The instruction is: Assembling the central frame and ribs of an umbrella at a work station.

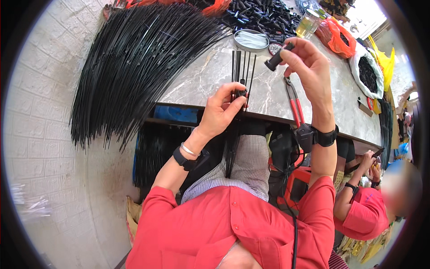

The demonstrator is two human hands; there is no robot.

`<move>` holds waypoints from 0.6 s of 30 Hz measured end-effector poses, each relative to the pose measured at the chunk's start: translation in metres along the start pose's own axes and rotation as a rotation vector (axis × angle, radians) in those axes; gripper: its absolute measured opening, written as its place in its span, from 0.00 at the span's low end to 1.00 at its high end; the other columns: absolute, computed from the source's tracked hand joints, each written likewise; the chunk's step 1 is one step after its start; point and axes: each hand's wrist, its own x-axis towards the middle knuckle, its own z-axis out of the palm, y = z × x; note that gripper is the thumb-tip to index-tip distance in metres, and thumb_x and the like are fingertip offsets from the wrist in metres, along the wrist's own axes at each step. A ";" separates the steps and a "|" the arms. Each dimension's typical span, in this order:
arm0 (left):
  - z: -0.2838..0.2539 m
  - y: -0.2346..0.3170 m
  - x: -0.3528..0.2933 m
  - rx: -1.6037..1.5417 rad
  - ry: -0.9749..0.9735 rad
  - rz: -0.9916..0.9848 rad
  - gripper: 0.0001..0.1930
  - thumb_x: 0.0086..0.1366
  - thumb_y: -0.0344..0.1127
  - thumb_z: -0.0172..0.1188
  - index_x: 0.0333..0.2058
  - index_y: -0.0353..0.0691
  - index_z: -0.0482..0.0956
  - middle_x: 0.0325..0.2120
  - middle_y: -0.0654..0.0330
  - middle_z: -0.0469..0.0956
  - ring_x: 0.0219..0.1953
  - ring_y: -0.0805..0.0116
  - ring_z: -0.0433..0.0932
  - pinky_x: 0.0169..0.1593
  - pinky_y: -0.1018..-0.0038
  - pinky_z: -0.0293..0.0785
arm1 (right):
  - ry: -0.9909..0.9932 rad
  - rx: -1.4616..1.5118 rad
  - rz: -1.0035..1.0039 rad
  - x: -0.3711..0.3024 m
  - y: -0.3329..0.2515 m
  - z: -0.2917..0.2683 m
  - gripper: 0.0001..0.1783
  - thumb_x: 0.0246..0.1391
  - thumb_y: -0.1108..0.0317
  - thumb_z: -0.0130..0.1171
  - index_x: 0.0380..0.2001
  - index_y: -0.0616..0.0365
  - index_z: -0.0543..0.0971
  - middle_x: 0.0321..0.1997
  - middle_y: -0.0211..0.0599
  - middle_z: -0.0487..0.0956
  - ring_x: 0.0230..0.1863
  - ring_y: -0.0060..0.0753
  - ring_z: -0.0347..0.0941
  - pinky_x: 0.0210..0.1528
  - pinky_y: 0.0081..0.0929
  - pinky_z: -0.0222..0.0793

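Note:
My left hand (220,110) is closed at the table's front edge, thumb and fingers pinching a small black fitting (241,93). Thin black rods (249,67) stand out past that fitting toward the far side, and more dark strands hang below the edge; whether they join the fitting I cannot tell. Raised over the table on the right, my right hand (309,67) grips a short black tubular piece (273,61) with a flanged end, between thumb and fingertips. Red-handled pliers (293,101) lie just below my right hand.
A large sheaf of black rods (134,58) covers the table's left side. Behind are a round tin (251,40) of pale sticks, a heap of black parts (264,18) and a jar (308,24) of yellowish liquid. A white sack (367,74) stands right. A co-worker in red (365,210) sits at right.

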 end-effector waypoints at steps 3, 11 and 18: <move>0.009 0.005 -0.002 0.013 -0.004 0.001 0.13 0.62 0.25 0.55 0.46 0.38 0.70 0.33 0.63 0.76 0.33 0.78 0.76 0.37 0.80 0.74 | 0.011 0.106 -0.089 -0.003 -0.031 0.013 0.16 0.50 0.72 0.61 0.42 0.65 0.75 0.31 0.32 0.79 0.30 0.17 0.75 0.26 0.12 0.68; 0.008 0.008 -0.006 -0.018 -0.009 -0.018 0.24 0.62 0.24 0.54 0.55 0.40 0.58 0.36 0.54 0.76 0.35 0.70 0.78 0.41 0.75 0.75 | -0.075 -0.542 -0.212 -0.022 -0.021 0.045 0.15 0.45 0.68 0.61 0.38 0.63 0.76 0.28 0.46 0.80 0.27 0.40 0.78 0.30 0.30 0.72; 0.008 0.007 0.001 -0.061 0.023 -0.004 0.25 0.61 0.23 0.55 0.55 0.41 0.58 0.34 0.58 0.77 0.32 0.76 0.77 0.38 0.79 0.74 | -0.088 -0.585 -0.182 -0.016 -0.026 0.044 0.15 0.45 0.67 0.60 0.37 0.63 0.77 0.26 0.46 0.80 0.26 0.42 0.78 0.29 0.31 0.72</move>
